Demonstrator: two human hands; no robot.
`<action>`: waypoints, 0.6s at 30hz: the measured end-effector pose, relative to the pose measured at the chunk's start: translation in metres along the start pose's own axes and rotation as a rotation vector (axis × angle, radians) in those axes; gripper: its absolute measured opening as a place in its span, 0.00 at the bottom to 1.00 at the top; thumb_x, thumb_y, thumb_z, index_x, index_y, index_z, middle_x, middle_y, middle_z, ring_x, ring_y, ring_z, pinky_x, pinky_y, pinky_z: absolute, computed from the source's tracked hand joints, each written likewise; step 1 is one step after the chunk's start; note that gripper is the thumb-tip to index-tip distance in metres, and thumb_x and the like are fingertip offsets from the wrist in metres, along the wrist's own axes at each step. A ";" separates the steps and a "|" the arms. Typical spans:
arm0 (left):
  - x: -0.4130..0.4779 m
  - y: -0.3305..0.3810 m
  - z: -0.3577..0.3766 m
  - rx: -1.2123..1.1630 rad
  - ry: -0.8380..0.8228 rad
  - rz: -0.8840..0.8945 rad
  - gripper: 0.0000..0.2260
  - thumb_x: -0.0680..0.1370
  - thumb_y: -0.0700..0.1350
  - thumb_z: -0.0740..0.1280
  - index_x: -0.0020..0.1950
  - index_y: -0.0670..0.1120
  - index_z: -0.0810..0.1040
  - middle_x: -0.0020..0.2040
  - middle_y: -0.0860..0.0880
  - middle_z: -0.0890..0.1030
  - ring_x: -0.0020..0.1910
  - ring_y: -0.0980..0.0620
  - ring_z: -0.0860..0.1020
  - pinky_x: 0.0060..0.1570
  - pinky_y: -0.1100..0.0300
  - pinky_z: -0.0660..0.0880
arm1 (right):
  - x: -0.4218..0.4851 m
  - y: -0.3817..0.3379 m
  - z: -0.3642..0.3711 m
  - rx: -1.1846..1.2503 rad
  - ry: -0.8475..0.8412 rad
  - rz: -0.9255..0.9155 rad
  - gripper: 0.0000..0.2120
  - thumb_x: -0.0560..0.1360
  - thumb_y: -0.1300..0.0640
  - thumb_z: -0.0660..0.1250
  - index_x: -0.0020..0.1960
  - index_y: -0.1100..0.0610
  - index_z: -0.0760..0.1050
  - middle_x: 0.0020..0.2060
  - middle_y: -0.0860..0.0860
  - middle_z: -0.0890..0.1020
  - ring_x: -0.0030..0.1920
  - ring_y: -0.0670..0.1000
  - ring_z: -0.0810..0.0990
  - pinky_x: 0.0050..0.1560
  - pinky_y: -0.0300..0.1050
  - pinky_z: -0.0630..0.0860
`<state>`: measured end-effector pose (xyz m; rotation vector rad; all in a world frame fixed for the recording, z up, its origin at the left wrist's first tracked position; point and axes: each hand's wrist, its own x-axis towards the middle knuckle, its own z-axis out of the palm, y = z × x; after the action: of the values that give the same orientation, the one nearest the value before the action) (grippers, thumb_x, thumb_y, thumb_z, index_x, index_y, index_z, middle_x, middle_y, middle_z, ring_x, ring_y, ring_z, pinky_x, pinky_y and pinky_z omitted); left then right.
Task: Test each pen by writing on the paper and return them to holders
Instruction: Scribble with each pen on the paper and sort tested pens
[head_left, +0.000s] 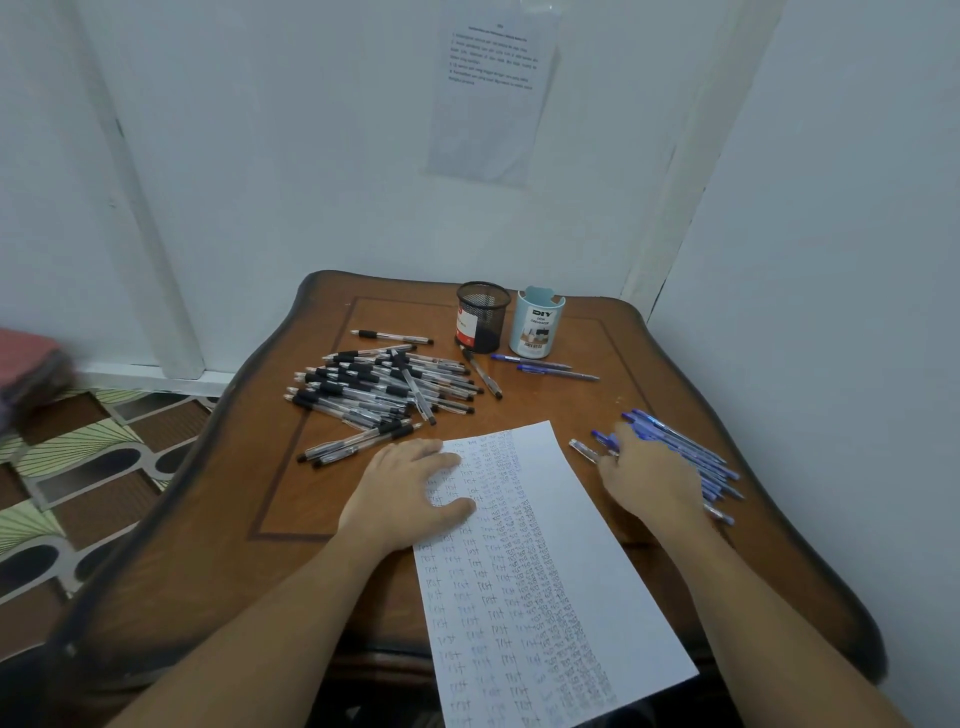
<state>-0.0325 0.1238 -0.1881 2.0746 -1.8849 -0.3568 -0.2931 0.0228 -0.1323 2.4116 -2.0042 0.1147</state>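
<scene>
Head view: I see the left hand (410, 488) palm down, fingers straight and spread, pressing the left margin of the paper (561, 545). The paper lies tilted from the table (306, 499) centre out past the near edge, covered in columns of the handwritten word "test".

The right hand (649, 478) rests on the blue pens (698, 454) heaped by the right edge. Its fingertips reach a clear-barrelled pen (584, 448) just left of the heap. I cannot tell whether the fingers grip anything.

The black pens (379, 389) lie in a loose heap left of centre, toward the far edge.

The black mesh holder (482, 317) and the light blue holder (537, 325), marked "DIY", stand upright side by side near the far edge. I see no pens standing up out of either.

Two loose blue pens (550, 366) lie just in front of the light blue holder.

A printed sheet (493, 98) hangs on the wall behind the table.
</scene>
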 end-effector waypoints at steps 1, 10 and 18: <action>0.000 0.000 0.000 0.000 -0.001 0.001 0.31 0.74 0.71 0.61 0.75 0.61 0.67 0.78 0.58 0.62 0.77 0.56 0.57 0.76 0.49 0.50 | 0.001 0.001 -0.005 0.061 -0.008 0.037 0.17 0.85 0.51 0.55 0.72 0.53 0.63 0.54 0.54 0.80 0.51 0.52 0.82 0.50 0.46 0.80; 0.001 -0.002 0.003 0.004 0.017 0.007 0.31 0.74 0.71 0.61 0.75 0.61 0.67 0.77 0.59 0.62 0.76 0.57 0.57 0.75 0.50 0.50 | 0.008 -0.025 -0.015 1.536 -0.207 0.159 0.14 0.83 0.60 0.54 0.55 0.60 0.78 0.50 0.59 0.86 0.46 0.55 0.84 0.38 0.46 0.79; 0.004 -0.004 0.004 -0.017 0.035 0.008 0.31 0.73 0.71 0.63 0.73 0.61 0.68 0.76 0.60 0.64 0.75 0.57 0.59 0.74 0.51 0.52 | 0.014 -0.051 0.022 1.498 -0.150 0.118 0.18 0.85 0.51 0.57 0.44 0.59 0.76 0.30 0.57 0.80 0.29 0.51 0.73 0.27 0.44 0.64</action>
<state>-0.0302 0.1197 -0.1928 2.0485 -1.8640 -0.3312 -0.2395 0.0168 -0.1513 2.7921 -2.5398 2.1544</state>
